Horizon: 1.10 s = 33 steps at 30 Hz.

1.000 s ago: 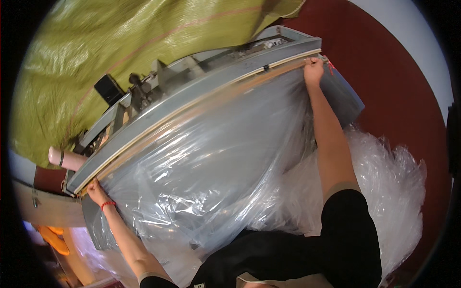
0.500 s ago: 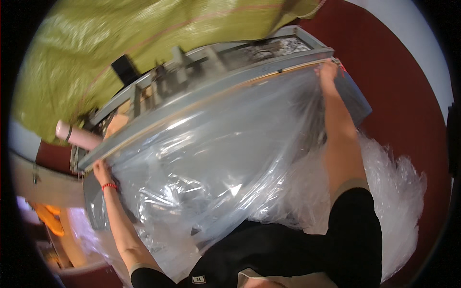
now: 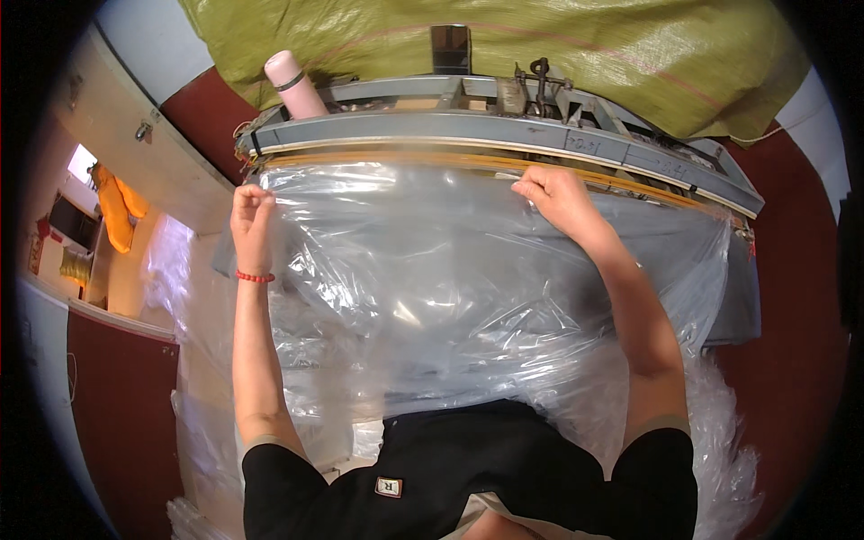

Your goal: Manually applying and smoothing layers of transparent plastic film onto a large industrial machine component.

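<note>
A wide sheet of clear plastic film (image 3: 432, 270) hangs from the front of a long grey metal machine bar (image 3: 504, 133) down toward my body. My left hand (image 3: 252, 214), with a red band at the wrist, pinches the film's top edge near the bar's left end. My right hand (image 3: 553, 196) grips the same edge near the middle of the bar, just under a yellow strip (image 3: 630, 180) that runs along it. Both hands are closed on the film.
A pink bottle (image 3: 292, 83) stands on the machine at the back left. A dark flat device (image 3: 449, 47) and metal fittings (image 3: 540, 85) sit behind the bar. A green woven sack (image 3: 540, 45) fills the back. Crumpled plastic (image 3: 720, 432) lies at the right on the dark red floor.
The view has swung so the bar lies level. My right hand has slid from the bar's far right end to its middle. My left hand stays at the left end.
</note>
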Each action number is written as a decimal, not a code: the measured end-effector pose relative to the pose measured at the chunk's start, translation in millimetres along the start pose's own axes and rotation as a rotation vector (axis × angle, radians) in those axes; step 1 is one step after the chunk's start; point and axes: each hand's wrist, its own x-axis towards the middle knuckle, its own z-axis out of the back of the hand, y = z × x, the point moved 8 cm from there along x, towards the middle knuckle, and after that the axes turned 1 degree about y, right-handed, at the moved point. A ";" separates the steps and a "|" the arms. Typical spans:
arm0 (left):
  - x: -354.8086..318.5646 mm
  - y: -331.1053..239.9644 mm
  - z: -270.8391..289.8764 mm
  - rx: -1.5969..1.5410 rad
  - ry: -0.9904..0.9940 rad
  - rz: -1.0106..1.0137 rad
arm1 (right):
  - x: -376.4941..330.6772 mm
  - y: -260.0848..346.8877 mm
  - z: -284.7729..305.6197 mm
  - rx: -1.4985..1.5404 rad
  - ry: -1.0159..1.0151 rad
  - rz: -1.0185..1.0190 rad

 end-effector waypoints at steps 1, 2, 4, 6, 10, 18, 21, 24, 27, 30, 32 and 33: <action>-0.4 -0.3 -4.7 0.010 0.053 0.094 | -0.9 -9.0 -8.6 -0.001 0.004 0.002; -1.2 2.9 -8.4 0.017 0.106 0.189 | -5.9 -28.9 -18.1 0.205 0.064 -0.061; -5.6 15.1 -5.0 0.078 0.374 0.359 | -20.7 -54.5 -16.1 0.365 0.153 -0.141; -22.5 30.1 -16.9 0.168 0.745 0.535 | -48.3 -88.7 8.0 0.327 0.134 -0.225; 1.7 47.9 -1.0 0.430 0.778 0.523 | -117.2 -148.4 86.7 0.148 -0.097 -0.299; -26.3 7.2 -83.0 0.900 0.424 -0.461 | -254.4 -220.1 167.8 -0.092 -0.425 -0.535; -87.0 55.9 -100.8 1.100 0.791 -0.137 | -294.8 -221.8 195.2 -0.192 -0.470 -0.537; -121.8 26.5 -109.5 0.982 0.904 -0.074 | -350.4 -256.3 229.4 -0.345 -0.559 -0.637; -135.5 14.7 -114.2 0.998 0.913 -0.088 | -369.3 -279.8 232.7 -0.296 -0.601 -0.631; -103.4 -9.5 -96.5 0.666 0.504 -0.048 | -367.7 -265.5 236.0 -0.521 -0.672 -0.710; -99.0 2.8 -83.6 0.457 0.498 0.165 | -366.5 -268.2 236.7 -0.521 -0.661 -0.702; -103.2 8.6 -82.7 0.307 0.515 0.376 | -369.3 -269.9 238.5 -0.538 -0.666 -0.703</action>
